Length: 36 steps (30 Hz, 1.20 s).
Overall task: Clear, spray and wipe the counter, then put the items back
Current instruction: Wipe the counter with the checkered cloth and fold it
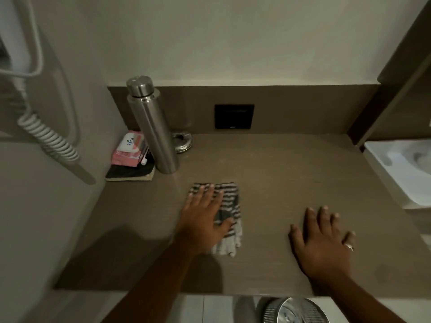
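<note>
A brown wood-grain counter [279, 164] fills the view, bearing at its left rear corner a tall upright brushed-steel bottle [152, 129], with a pink wipes packet [129, 149] stacked on a dark notebook [130, 173] just to its left. Near the front, the left hand [205, 220] presses flat, fingers spread, on a striped grey-and-white folded cloth [229, 206]. The right hand [323, 243] (ring on one finger) lies open and empty on bare counter, apart from the cloth.

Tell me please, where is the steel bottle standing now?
In the head view, the steel bottle stands upright at the back left of the counter, beside the pink wipes pack and in front of a small metal dish.
</note>
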Each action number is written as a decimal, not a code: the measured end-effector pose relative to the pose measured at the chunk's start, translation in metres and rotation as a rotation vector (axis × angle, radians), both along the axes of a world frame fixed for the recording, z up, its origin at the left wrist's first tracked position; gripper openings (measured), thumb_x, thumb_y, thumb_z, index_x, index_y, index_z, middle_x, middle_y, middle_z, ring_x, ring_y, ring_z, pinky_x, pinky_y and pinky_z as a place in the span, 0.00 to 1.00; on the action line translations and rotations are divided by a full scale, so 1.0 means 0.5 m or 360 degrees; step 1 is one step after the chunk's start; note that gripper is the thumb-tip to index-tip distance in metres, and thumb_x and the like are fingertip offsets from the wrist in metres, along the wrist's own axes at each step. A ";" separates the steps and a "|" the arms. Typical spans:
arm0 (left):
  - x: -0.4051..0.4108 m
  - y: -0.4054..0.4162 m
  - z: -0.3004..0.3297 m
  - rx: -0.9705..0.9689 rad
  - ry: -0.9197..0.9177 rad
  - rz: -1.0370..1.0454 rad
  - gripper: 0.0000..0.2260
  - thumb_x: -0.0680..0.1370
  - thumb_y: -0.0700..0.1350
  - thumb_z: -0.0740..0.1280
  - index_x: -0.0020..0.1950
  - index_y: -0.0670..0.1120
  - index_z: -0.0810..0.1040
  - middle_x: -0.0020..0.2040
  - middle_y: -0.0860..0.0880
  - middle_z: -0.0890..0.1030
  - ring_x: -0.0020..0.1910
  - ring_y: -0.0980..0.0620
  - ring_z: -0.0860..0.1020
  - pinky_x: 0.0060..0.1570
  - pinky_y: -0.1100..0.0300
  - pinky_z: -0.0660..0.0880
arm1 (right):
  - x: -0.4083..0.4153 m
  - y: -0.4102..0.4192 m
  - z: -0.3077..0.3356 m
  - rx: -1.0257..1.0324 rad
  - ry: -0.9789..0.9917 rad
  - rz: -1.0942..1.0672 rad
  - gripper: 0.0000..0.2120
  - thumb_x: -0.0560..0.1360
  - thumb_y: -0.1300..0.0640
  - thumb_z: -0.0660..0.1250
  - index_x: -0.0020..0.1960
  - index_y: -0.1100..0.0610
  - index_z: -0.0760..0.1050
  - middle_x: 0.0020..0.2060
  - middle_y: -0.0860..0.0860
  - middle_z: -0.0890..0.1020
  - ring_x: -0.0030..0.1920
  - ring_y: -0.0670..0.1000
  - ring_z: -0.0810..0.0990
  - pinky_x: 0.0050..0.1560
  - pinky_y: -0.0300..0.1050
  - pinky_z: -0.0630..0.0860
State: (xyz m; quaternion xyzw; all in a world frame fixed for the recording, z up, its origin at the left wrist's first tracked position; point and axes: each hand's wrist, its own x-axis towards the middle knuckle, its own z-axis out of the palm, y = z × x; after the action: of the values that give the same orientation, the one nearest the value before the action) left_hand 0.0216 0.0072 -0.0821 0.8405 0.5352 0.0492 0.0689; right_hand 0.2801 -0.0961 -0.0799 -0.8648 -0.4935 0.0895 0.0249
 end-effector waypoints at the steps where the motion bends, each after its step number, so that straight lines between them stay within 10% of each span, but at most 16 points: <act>1: -0.040 -0.016 -0.003 -0.0001 -0.0012 0.0083 0.35 0.74 0.69 0.52 0.77 0.53 0.58 0.79 0.49 0.56 0.79 0.45 0.55 0.76 0.46 0.50 | 0.000 0.000 0.001 -0.0006 0.0004 -0.0001 0.34 0.77 0.35 0.45 0.79 0.49 0.51 0.80 0.53 0.49 0.79 0.57 0.45 0.75 0.65 0.45; 6: -0.255 -0.085 -0.003 -0.0139 0.0091 0.0596 0.41 0.73 0.73 0.45 0.70 0.44 0.72 0.70 0.37 0.72 0.68 0.35 0.71 0.65 0.37 0.69 | 0.003 0.001 0.007 -0.0050 0.0034 0.0009 0.34 0.77 0.35 0.44 0.79 0.49 0.51 0.80 0.54 0.49 0.79 0.58 0.45 0.75 0.67 0.46; 12: -0.195 -0.089 0.016 -0.0131 0.0187 0.1167 0.44 0.67 0.70 0.44 0.74 0.46 0.67 0.74 0.37 0.66 0.72 0.35 0.64 0.71 0.39 0.60 | 0.008 0.005 0.003 -0.0041 0.0069 0.0005 0.36 0.74 0.35 0.44 0.76 0.52 0.62 0.77 0.57 0.61 0.78 0.61 0.56 0.71 0.70 0.50; 20: 0.128 0.063 -0.002 -0.0019 0.0104 0.0495 0.35 0.72 0.65 0.55 0.69 0.43 0.73 0.69 0.35 0.73 0.67 0.32 0.71 0.69 0.35 0.62 | 0.154 0.069 0.041 0.0043 0.0090 0.0242 0.30 0.77 0.34 0.46 0.75 0.43 0.63 0.77 0.49 0.63 0.77 0.54 0.59 0.73 0.56 0.57; 28: 0.196 0.360 -0.017 0.0009 0.0006 0.0654 0.41 0.68 0.70 0.48 0.77 0.49 0.60 0.78 0.40 0.58 0.77 0.37 0.55 0.75 0.39 0.45 | 0.299 0.134 0.003 -0.0013 -0.0003 0.0147 0.38 0.72 0.29 0.36 0.79 0.42 0.47 0.80 0.48 0.46 0.80 0.52 0.42 0.78 0.58 0.42; 36: 0.294 0.376 -0.006 0.0082 -0.0073 0.0562 0.35 0.71 0.64 0.55 0.70 0.44 0.69 0.71 0.34 0.68 0.70 0.32 0.65 0.70 0.33 0.58 | 0.307 0.140 -0.002 0.0019 -0.0017 0.0118 0.35 0.74 0.30 0.38 0.79 0.41 0.47 0.80 0.47 0.46 0.79 0.51 0.42 0.77 0.57 0.41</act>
State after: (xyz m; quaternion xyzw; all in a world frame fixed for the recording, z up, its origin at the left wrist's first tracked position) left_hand 0.1684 0.1954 -0.0853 0.7335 0.6714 0.0935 0.0500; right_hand 0.4336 -0.0259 -0.0809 -0.8461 -0.5260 0.0827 0.0240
